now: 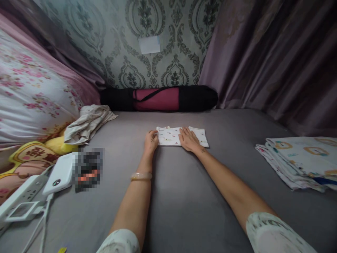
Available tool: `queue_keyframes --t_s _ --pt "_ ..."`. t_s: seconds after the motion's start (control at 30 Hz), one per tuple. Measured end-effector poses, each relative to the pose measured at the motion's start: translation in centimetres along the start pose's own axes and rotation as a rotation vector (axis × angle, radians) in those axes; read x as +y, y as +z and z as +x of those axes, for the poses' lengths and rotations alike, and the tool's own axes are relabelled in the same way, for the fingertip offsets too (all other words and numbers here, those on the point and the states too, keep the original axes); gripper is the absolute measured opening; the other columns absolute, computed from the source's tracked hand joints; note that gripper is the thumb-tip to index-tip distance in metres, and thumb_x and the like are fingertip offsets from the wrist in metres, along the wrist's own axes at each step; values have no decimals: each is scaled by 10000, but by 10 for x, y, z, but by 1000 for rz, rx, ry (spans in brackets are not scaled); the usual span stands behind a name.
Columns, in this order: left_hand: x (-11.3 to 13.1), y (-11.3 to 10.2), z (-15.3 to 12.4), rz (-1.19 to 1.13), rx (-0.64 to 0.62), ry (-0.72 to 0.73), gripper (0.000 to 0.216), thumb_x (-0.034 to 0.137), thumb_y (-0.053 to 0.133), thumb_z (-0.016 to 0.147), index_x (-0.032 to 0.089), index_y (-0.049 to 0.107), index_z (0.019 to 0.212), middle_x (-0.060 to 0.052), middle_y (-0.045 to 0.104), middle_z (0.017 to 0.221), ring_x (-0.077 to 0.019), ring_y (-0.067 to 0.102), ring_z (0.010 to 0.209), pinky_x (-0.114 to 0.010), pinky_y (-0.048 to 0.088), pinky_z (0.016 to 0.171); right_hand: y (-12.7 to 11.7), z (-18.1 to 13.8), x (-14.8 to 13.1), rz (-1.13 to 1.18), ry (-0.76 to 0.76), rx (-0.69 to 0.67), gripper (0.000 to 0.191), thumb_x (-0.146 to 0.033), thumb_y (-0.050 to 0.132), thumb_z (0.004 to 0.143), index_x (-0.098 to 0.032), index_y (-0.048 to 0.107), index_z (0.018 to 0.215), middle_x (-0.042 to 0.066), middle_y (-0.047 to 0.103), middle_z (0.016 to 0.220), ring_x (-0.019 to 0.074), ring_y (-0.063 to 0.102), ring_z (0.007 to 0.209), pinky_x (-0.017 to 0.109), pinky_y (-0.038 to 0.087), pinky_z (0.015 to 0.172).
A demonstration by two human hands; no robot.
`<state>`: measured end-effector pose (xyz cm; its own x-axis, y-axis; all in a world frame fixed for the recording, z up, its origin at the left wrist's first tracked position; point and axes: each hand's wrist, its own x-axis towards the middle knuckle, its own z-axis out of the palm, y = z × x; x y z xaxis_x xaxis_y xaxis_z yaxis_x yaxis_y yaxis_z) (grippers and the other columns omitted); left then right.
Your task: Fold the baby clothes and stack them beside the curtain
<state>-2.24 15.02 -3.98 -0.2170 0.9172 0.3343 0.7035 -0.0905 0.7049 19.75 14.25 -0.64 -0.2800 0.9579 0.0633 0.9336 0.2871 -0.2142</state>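
Observation:
A small white cloth (pixel 170 135) with a sparse coloured print lies folded into a flat rectangle on the grey sheet. At its left edge is my left hand (pixel 151 140), fingers curled in and closed on the border of the fabric; the fingertips are partly hidden. My right hand (pixel 188 139) rests flat on the right half of the cloth, palm down with fingers stretched out. The cloth's top edge looks slightly uneven.
On the right lies a stack of folded printed cloths (pixel 302 158). To the left are a crumpled beige cloth (pixel 88 123), a white power bank (pixel 60 174), a power strip (pixel 25 191) with cables and a blurred-out object (pixel 88 169). A black-and-red long bag (pixel 158 99) lies along the wall.

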Motion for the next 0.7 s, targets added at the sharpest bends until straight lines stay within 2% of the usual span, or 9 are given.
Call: queue_keyframes --t_s 0.23,0.4,0.57,0.7 --pt "2 1 -1 38 16 -33 287 106 496 790 140 692 997 -121 667 1081 -224 609 1045 -343 452 971 -1 4 -3 -28 19 -36 588 -367 189 989 -99 335 1492 117 298 1561 259 213 1449 431 155 1172" --pt "3 0 0 34 31 -59 280 113 497 796 155 684 1000 -118 669 1074 -223 612 1035 -349 459 957 -1 15 -22 -29 -49 16 588 -366 196 990 -83 348 1482 123 283 1566 258 183 1457 446 102 1180" --pt "1 1 1 19 30 -67 277 115 477 808 158 677 995 -105 677 1038 -209 607 1018 -349 459 952 11 16 -32 -20 -57 25 586 -358 207 989 -66 363 1473 121 338 1542 266 215 1444 431 139 1172" --pt "-2 4 3 -18 67 -99 283 109 453 814 149 675 983 -111 674 1018 -211 608 1016 -360 454 964 11 17 -30 -29 -62 22 584 -357 208 989 -68 365 1472 122 346 1537 272 226 1440 435 151 1168"
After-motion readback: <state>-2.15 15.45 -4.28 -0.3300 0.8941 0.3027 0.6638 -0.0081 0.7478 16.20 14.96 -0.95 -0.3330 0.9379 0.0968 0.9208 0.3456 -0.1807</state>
